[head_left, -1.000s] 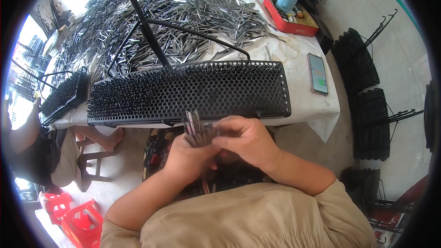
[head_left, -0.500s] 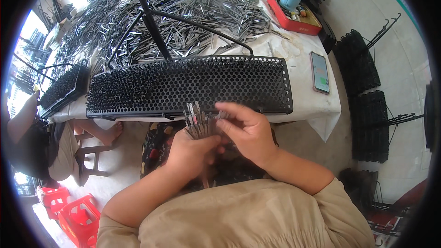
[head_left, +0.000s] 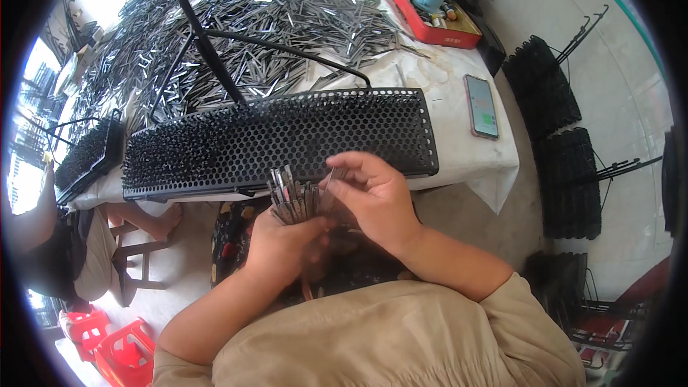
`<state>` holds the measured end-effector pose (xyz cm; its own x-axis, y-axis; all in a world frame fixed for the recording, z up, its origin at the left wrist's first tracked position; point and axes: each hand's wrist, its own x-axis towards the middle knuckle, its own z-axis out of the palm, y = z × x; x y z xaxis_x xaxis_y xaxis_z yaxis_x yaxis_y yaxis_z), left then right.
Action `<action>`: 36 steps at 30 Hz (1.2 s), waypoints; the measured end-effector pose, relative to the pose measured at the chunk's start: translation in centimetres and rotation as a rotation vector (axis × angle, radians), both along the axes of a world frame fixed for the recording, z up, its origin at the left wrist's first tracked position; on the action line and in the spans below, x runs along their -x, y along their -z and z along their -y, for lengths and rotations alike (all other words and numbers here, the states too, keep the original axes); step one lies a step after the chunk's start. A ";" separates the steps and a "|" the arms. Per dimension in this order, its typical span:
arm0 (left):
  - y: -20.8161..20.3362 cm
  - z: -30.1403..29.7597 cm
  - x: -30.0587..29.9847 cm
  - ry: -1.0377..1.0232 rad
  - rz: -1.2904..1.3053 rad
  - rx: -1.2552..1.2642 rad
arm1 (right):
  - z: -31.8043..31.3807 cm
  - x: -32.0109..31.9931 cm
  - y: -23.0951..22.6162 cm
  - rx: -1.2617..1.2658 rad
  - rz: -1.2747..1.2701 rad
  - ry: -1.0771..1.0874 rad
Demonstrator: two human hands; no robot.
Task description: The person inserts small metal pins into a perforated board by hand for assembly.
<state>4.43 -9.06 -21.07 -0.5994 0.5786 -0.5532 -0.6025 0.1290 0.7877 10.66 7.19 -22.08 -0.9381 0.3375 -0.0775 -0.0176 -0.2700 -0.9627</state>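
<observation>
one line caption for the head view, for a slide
Left hand grips a bundle of metal strips; right hand pinches one beside the black perforated rack.

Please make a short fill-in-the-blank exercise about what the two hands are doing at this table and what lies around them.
1. The left hand grips a bundle of thin metal pieces, while the ____ hand pinches one piece at the bundle's top.
2. In front of the hands lies a long ____ perforated rack.
3. A phone lies on the white cloth, to the ____ of the rack.
4. The box at the table's far corner is ____.

Missing words: right; black; right; red
</observation>
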 end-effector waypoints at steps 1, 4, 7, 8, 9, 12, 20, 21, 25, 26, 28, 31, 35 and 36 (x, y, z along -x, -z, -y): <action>0.0 0.0 0.0 0.003 -0.007 0.016 | -0.4 0.2 -0.1 0.048 -0.084 0.042; -0.1 0.0 0.2 -0.007 0.029 0.042 | -4.2 0.8 -2.2 -0.104 -0.071 0.149; 0.3 -0.1 0.2 -0.032 0.034 0.019 | -9.3 2.7 -0.9 -0.464 -0.159 0.409; 0.3 0.1 0.3 -0.031 0.031 0.018 | -10.7 3.3 -0.6 -0.674 -0.181 0.466; 0.3 0.1 0.3 -0.040 0.035 0.005 | -11.4 3.5 -0.6 -0.888 -0.199 0.522; 0.4 0.2 0.4 -0.050 0.047 -0.014 | -11.8 3.5 -0.4 -0.888 -0.230 0.506; 0.3 0.3 0.4 -0.045 0.026 -0.006 | -11.5 3.7 -0.1 -1.030 -0.240 0.475; 0.2 0.3 0.5 -0.050 0.031 -0.014 | -11.5 3.7 -0.1 -1.048 -0.240 0.474; 0.0 0.2 0.4 -0.064 0.057 -0.008 | -11.5 3.7 0.2 -1.049 -0.253 0.475; 0.1 0.2 0.4 -0.065 0.057 -0.009 | -11.5 3.6 0.2 -1.048 -0.253 0.474; 0.3 0.2 0.4 -0.063 0.043 -0.008 | -11.7 3.5 0.2 -1.046 -0.253 0.472; 0.2 0.3 0.4 -0.066 0.037 -0.017 | -12.0 3.4 0.2 -1.111 -0.255 0.463; 0.4 0.3 0.5 -0.060 0.039 -0.008 | -12.0 3.5 0.2 -1.123 -0.258 0.457; 0.6 0.4 0.5 -0.059 0.041 -0.006 | -12.0 3.5 0.3 -1.123 -0.267 0.453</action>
